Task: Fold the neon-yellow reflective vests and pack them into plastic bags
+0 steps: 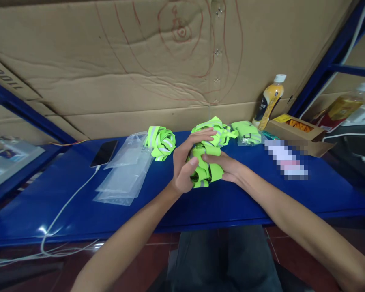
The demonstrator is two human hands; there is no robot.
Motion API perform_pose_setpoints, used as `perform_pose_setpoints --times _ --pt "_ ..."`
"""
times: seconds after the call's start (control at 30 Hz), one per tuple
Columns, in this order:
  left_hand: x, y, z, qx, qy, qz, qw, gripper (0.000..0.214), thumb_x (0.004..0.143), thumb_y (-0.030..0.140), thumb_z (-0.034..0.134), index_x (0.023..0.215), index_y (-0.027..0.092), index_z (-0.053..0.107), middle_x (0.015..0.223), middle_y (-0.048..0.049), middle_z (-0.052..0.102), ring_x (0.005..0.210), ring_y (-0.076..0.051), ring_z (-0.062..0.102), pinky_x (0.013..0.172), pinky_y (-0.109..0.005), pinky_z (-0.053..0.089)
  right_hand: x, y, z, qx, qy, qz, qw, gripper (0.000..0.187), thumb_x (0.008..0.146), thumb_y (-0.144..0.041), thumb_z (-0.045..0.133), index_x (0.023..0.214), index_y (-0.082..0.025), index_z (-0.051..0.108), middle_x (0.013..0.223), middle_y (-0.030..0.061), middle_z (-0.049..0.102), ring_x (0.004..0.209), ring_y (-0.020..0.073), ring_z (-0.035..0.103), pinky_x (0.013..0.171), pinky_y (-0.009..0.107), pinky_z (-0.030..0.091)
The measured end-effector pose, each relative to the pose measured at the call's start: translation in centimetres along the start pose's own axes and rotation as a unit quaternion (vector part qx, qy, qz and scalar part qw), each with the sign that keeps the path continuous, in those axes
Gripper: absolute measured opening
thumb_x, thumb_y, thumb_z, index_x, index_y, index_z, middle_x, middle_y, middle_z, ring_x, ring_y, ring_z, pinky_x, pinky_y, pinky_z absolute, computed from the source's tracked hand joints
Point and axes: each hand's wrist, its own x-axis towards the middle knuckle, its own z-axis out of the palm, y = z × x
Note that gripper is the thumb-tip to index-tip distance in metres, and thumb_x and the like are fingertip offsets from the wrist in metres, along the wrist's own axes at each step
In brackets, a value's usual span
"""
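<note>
A green bundle [204,165] of reflective strap is held between both hands, above the near part of the blue surface [200,207]; whether it is lifted or resting cannot be told. By the left hand [184,154], half open, its left side is cupped, with the thumb in front and the fingers stretched over the far side. By the right hand [228,164], curled, its right side is gripped, with the thumb laid across and the fingers partly hidden beneath. Just beyond the hands, a loose pile [217,125] is seen. To their left are placed a coil [159,142], clear bags [124,174] and a plugged-in phone [104,153]. To their right, a bagged bundle [246,130], a bottle [271,99] and an opened box [310,134] are set.
</note>
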Motion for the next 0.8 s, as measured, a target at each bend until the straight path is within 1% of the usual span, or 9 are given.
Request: perform_pose_setpoints --times 0.07,0.13,0.27,0.37,0.47,0.53,0.6,0.67,0.8 --pt "0.0 -0.2 -0.1 0.02 0.016 0.03 0.999 0.05 0.105 0.06 0.044 0.127 0.026 0.074 0.142 -0.012 0.073 0.151 -0.039 0.054 0.126 -0.062 0.04 -0.1 0.1 -0.3 -0.011 -0.031 0.007 0.999 0.064 0.058 -0.042 0.106 0.11 -0.02 0.077 0.111 0.0078 0.083 0.101 0.0275 0.081 0.095 0.042 0.068" --pt "0.1 -0.6 -0.5 0.088 0.005 0.071 0.994 0.054 0.108 0.06 0.039 0.132 0.026 0.073 0.145 -0.0122 0.071 0.156 -0.038 0.048 0.129 -0.064 0.034 -0.2 0.0 -0.5 -0.026 -0.042 -0.003 0.999 0.062 0.06 -0.039 0.105 0.111 -0.02 0.076 0.109 0.0069 0.083 0.102 0.0281 0.082 0.096 0.043 0.068" --pt "0.7 -1.9 -1.9 0.221 -0.04 0.12 0.967 0.068 0.109 0.066 0.026 0.146 0.025 0.065 0.152 -0.0141 0.067 0.162 -0.039 0.038 0.133 -0.065 0.021 -0.1 -0.3 -0.6 -0.05 -0.014 -0.049 0.997 0.061 0.061 -0.035 0.104 0.113 -0.021 0.074 0.111 0.0072 0.083 0.105 0.0299 0.081 0.1 0.048 0.067" --pt "1.1 -2.4 -2.4 0.271 -0.024 0.088 0.958 0.069 0.111 0.064 0.024 0.151 0.02 0.059 0.152 -0.0168 0.065 0.153 -0.036 0.05 0.128 -0.059 0.032 0.1 -0.5 -0.4 -0.058 0.019 -0.077 0.995 0.062 0.062 -0.039 0.103 0.113 -0.021 0.073 0.117 0.0088 0.082 0.109 0.0316 0.08 0.101 0.05 0.066" --pt "1.0 -2.2 -2.0 0.291 0.068 0.034 0.954 0.056 0.112 0.059 0.038 0.141 0.018 0.064 0.139 -0.0175 0.071 0.132 -0.031 0.065 0.115 -0.05 0.048 0.5 -1.0 -0.3 -0.053 0.063 -0.122 0.989 0.064 0.062 -0.042 0.102 0.115 -0.022 0.073 0.121 0.0089 0.081 0.11 0.031 0.079 0.101 0.049 0.066" --pt "0.7 -1.9 -1.0 0.26 0.111 -0.009 0.959 0.047 0.111 0.056 0.049 0.135 0.018 0.065 0.132 -0.016 0.074 0.125 -0.029 0.069 0.11 -0.046 0.052 0.8 -1.4 -0.3 -0.053 0.108 -0.169 0.978 0.066 0.06 -0.041 0.102 0.116 -0.022 0.072 0.121 0.0083 0.08 0.108 0.0291 0.079 0.102 0.046 0.066" --pt "0.2 -2.0 0.3 0.182 0.103 -0.074 0.975 0.046 0.108 0.055 0.058 0.137 0.02 0.062 0.134 -0.0146 0.072 0.123 -0.028 0.07 0.108 -0.044 0.054 1.1 -1.7 -0.5 -0.067 0.155 -0.208 0.963 0.068 0.057 -0.042 0.103 0.114 -0.022 0.071 0.119 0.0079 0.08 0.104 0.0271 0.079 0.101 0.044 0.065" --pt "-0.3 -2.3 1.6 0.075 0.08 -0.145 0.983 0.055 0.102 0.057 0.068 0.144 0.023 0.055 0.139 -0.0134 0.069 0.122 -0.027 0.07 0.105 -0.042 0.057 1.4 -1.6 -0.8 -0.091 0.194 -0.234 0.949 0.069 0.054 -0.044 0.103 0.11 -0.022 0.07 0.115 0.0074 0.08 0.1 0.0252 0.077 0.098 0.043 0.065" --pt "-0.7 -3.0 3.1 -0.113 0.082 -0.228 0.964 0.073 0.089 0.055 0.086 0.144 0.027 0.048 0.144 -0.0121 0.065 0.13 -0.026 0.068 0.109 -0.04 0.058 1.7 -1.0 -1.2 -0.162 0.225 -0.288 0.916 0.066 0.06 -0.052 0.099 0.11 -0.023 0.067 0.109 0.0048 0.077 0.094 0.0215 0.073 0.093 0.039 0.063"
